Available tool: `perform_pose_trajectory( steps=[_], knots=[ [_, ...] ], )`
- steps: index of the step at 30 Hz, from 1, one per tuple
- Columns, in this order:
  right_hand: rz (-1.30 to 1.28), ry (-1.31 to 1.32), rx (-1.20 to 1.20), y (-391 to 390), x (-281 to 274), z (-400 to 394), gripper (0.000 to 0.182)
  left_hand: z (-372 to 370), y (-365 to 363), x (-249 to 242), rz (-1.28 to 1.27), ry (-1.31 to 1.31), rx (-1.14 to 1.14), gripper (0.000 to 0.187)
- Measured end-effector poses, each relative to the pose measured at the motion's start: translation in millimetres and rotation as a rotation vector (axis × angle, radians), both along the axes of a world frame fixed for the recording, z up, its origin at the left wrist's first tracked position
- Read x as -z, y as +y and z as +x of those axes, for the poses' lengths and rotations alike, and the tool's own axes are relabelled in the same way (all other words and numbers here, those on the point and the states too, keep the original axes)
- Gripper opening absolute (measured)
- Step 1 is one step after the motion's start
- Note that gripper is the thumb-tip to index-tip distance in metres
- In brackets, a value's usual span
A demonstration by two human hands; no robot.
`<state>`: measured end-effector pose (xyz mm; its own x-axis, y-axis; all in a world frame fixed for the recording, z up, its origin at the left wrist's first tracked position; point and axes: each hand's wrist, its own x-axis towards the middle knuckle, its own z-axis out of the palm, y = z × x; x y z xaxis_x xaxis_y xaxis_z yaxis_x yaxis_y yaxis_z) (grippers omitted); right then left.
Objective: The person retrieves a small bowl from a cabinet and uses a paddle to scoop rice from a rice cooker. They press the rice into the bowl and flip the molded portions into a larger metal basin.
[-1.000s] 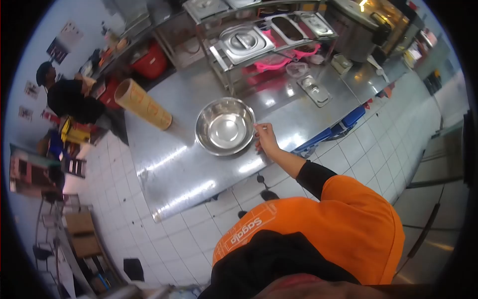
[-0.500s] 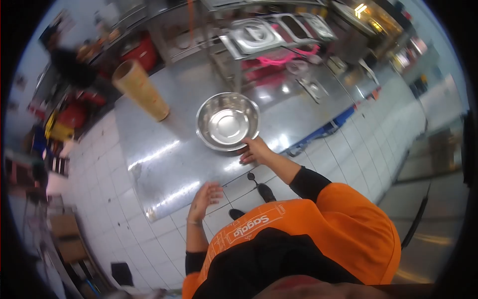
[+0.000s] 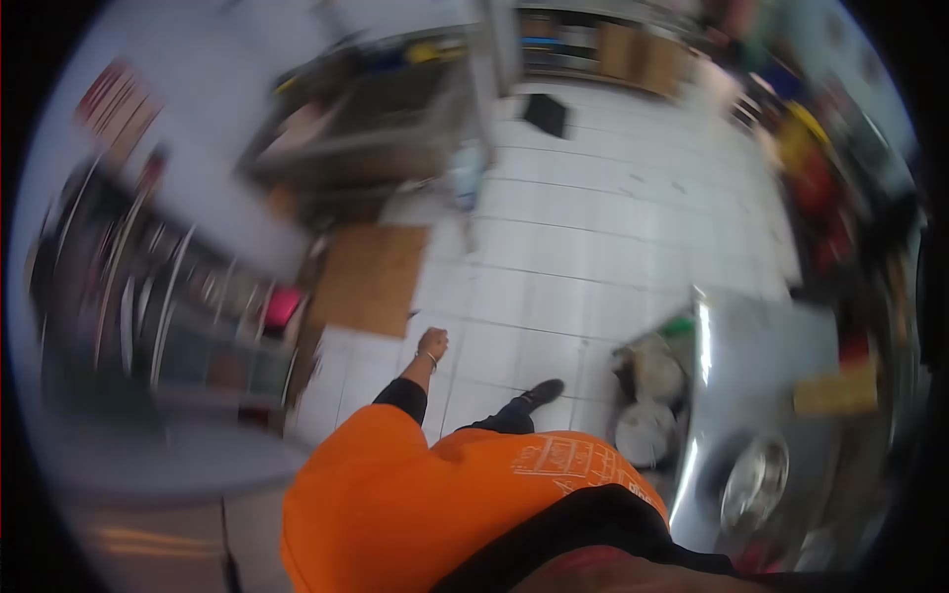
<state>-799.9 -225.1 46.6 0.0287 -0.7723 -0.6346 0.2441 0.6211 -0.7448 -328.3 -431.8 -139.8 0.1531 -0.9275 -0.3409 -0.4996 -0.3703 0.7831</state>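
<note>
Left hand (image 3: pixel 433 343) hangs over white floor tiles (image 3: pixel 539 262); the steel bowl (image 3: pixel 754 484) sits on the metal table (image 3: pixel 727 366) to the right.

Nearest is the wearer's orange shirt (image 3: pixel 366 504), with one dark shoe (image 3: pixel 544 392) past its hem. The bowl rests well apart from the left hand, while two round containers (image 3: pixel 645 432) stand beside the table's near edge. The left hand's fingers look curled, but blur makes it impossible to tell whether they are closed; the right hand is out of view, its state unknown. Just beyond the left hand lies a brown board (image 3: pixel 371 280), the thing nearest it. A yellowish roll (image 3: pixel 836 390) is at the table's far end. Farther off are a dark flat piece (image 3: pixel 545 116) on the tiles and brown boxes (image 3: pixel 643 57).
</note>
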Motion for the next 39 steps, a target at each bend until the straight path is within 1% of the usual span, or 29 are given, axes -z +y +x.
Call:
perform_pose_trajectory(
  steps=[2, 3, 4, 5, 6, 7, 8, 9, 10, 11, 13, 14, 15, 16, 17, 18, 19, 20, 21, 22, 23, 25, 26, 28, 31, 33, 35, 37, 39],
  knots=[
    [0.027, 0.035, -0.187, -25.8, 11.6, 7.0, 0.032, 83.7, 93.9, -35.4, -0.060, -0.514, -0.296, 0.036],
    [0.033, 0.059, -0.272, -40.4, 17.1, 13.8, 0.033, 132.5, 140.5, -30.5, 0.122, -0.705, -0.241, 0.037],
    [0.046, 0.080, -0.337, -57.1, 23.7, 24.3, 0.034, 167.1, 190.3, -29.8, 0.262, -0.781, -0.271, 0.040],
    [0.058, 0.110, -0.393, -78.5, 32.0, 41.7, 0.034, 190.5, 235.0, -28.5, 0.354, -0.667, -0.528, 0.044],
    [0.065, 0.133, -0.442, -98.5, 39.6, 58.5, 0.035, 203.1, 283.2, -37.9, 0.465, -0.570, -0.634, 0.049],
    [0.075, 0.156, -0.487, -115.2, 46.4, 76.8, 0.036, 228.2, 338.8, -14.8, 0.548, -0.571, -0.605, 0.052],
    [0.080, 0.179, -0.524, -131.3, 55.4, 99.3, 0.036, 227.3, 378.7, -28.6, 0.617, -0.523, -0.690, 0.052],
    [0.083, 0.192, -0.555, -146.2, 63.1, 123.2, 0.037, 223.4, 419.1, -42.1, 0.677, -0.593, -0.540, 0.044],
    [0.082, 0.208, -0.587, -161.3, 71.9, 152.1, 0.037, 230.7, 466.5, -18.0, 0.689, -0.760, -0.272, 0.034],
    [0.080, 0.219, -0.612, -175.1, 80.3, 181.0, 0.038, 225.8, 511.6, 16.9, 0.664, -0.763, -0.556, 0.024],
    [0.047, 0.238, -0.694, -194.9, 99.1, 246.0, 0.039, 236.7, 562.7, 19.3, 1.067, -0.158, -0.634, 0.016],
    [-0.023, 0.259, -0.775, -201.0, 110.2, 276.0, 0.040, 223.8, 586.3, 18.5, 1.003, 0.044, -0.794, 0.015],
    [-0.347, 0.326, -1.004, -210.8, 127.5, 302.6, 0.041, 205.0, 594.6, -2.6, 0.749, 0.351, -1.104, 0.015],
    [-1.067, 0.521, -1.208, -225.6, 143.5, 334.9, 0.041, 198.9, 598.7, -22.6, 0.541, 0.576, -1.286, 0.015],
    [-1.474, 0.561, -1.192, -233.1, 151.8, 372.1, 0.042, 193.0, 592.8, -52.9, 0.410, 0.692, -1.383, 0.017],
    [-1.363, 0.441, -1.313, -233.9, 118.9, 419.0, 0.044, 202.6, 600.5, -32.9, 0.387, 0.681, -1.380, 0.019],
    [-0.709, 0.230, -1.338, -226.3, 92.1, 466.8, 0.041, 212.7, 609.4, -10.9, 0.363, 0.671, -1.376, 0.022],
    [-0.114, 0.115, -1.097, -218.5, 64.5, 514.8, 0.038, 223.3, 617.7, 6.2, 0.275, 0.598, -1.350, 0.028],
    [-0.144, 0.222, -1.223, -212.0, 36.4, 556.6, 0.038, 212.4, 569.1, -91.4, 0.153, 0.531, -1.543, 0.036],
    [-0.151, 0.225, -1.291, -217.0, 41.0, 589.1, 0.036, 210.9, 573.5, -97.8, 0.048, 0.579, -1.608, 0.045],
    [-0.153, 0.225, -1.356, -219.0, 47.3, 613.1, 0.034, 199.7, 575.2, -108.7, 0.078, 0.590, -1.625, 0.045],
    [-0.223, 0.315, -1.466, -213.3, 23.4, 667.8, 0.030, 173.4, 567.5, -125.7, -0.174, 0.558, -1.864, 0.049],
    [-0.216, 0.320, -1.474, -215.4, 24.2, 690.9, 0.030, 146.3, 574.2, -117.1, -0.294, 0.598, -1.887, 0.049],
    [-0.248, 0.328, -1.482, -219.8, 25.1, 738.6, 0.027, 99.6, 593.8, -61.9, -0.020, 0.718, -2.031, 0.049],
    [-0.302, 0.247, -1.423, -229.2, 19.6, 813.2, 0.026, 57.5, 581.7, -34.5, 0.199, 0.808, -2.018, 0.048],
    [-0.384, 0.241, -1.351, -238.4, 5.5, 874.5, 0.022, 64.0, 560.6, -35.9, 0.221, 0.822, -2.028, 0.047],
    [-0.649, -0.062, -1.187, -260.3, -15.3, 948.2, 0.012, 78.9, 537.3, -39.8, 0.219, 0.823, -2.046, 0.046],
    [-0.796, -0.153, -1.105, -273.6, -86.2, 1021.4, 0.011, 101.9, 514.9, -43.7, 0.192, 0.803, -2.075, 0.046],
    [-1.068, -0.152, -1.057, -309.5, -130.3, 1108.5, 0.020, 131.4, 490.5, -53.3, 0.146, 0.770, -2.108, 0.045]
  ],
)
